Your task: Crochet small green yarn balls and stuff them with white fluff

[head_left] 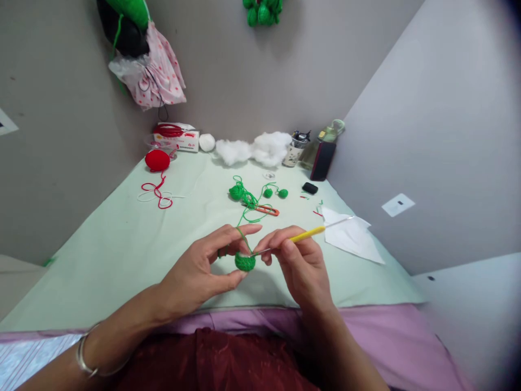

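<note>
Between the thumb and fingers of my left hand [203,266] is a small round green crochet piece [245,263], with a bit of white showing at its top. Green yarn [243,234] runs over my left index finger down to the piece. My right hand [299,263] is closed around the yellow handle of a crochet hook [307,235]. The hook's metal tip meets the upper right edge of the piece; whether it is inside a stitch is too small to tell. Beyond my hands lies a loose tangle of green yarn [249,200] with a small green ball [235,192].
An orange tool [267,210] lies by the tangle, near two small green balls [275,193]. White stuffing [252,149], a patterned cup [293,152] and a leaning phone [323,161] line the back. Red yarn [157,161] sits at left, white paper [352,236] at right.
</note>
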The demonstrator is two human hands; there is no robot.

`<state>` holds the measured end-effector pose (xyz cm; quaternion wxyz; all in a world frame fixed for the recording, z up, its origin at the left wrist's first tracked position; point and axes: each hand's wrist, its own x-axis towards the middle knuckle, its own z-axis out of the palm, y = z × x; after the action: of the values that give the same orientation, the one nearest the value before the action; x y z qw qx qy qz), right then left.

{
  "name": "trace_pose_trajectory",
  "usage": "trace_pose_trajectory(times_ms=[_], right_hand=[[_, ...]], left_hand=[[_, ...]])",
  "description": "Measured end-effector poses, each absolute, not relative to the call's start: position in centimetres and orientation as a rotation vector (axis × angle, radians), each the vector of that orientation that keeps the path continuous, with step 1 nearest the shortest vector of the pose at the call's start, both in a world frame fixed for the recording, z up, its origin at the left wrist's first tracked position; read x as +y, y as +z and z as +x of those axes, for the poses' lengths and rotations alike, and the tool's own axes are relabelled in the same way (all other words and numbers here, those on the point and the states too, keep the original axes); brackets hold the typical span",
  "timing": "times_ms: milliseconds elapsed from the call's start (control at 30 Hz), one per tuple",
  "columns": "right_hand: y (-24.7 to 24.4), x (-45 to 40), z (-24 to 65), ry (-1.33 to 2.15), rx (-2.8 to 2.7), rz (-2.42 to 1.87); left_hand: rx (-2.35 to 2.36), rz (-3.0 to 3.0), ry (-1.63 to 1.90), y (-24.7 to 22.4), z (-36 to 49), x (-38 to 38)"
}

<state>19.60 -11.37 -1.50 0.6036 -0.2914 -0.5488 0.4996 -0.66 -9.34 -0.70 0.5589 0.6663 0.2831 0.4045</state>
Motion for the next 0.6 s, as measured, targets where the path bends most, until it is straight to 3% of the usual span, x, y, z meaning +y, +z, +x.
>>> trace_pose_trajectory(times_ms=[600], right_hand=[[-0.5, -11.3, 21.3, 1.096, -1.555, -0.725]], left_hand=[[0.713, 1.752, 0.898, -0.7, -0.9, -9.0]])
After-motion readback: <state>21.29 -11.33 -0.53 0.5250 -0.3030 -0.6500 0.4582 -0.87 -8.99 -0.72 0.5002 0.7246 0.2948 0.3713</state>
